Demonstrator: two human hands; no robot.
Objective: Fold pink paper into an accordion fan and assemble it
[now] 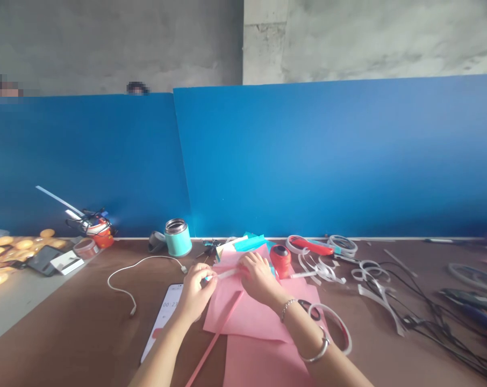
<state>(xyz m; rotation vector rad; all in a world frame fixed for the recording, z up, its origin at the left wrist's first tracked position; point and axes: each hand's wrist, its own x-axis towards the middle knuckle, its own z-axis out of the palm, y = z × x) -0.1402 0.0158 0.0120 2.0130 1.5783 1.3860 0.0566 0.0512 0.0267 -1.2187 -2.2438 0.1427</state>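
Observation:
A narrow white strip of tape (228,273) stretches between my two hands, above the pink paper. My left hand (199,287) is closed, pinching one end between thumb and fingers, with a bit of blue at the fingertips. The other end runs under the curled, closed fingers of my right hand (260,277), whose fingertips are partly hidden. Beneath both hands lie overlapping sheets of pink paper (267,325). A thin pink paper strip (215,338) lies slanted across their left edge. Scissors with black handles (310,310) show partly beside my right wrist.
Left of my arm lies a phone (162,322), near a white cable (122,290) and a teal jar (178,237). A red round object (280,260) stands behind the paper. To the right are tape rolls (342,245), a tape ring (340,328) and black cables (424,317). A blue partition (328,161) stands behind.

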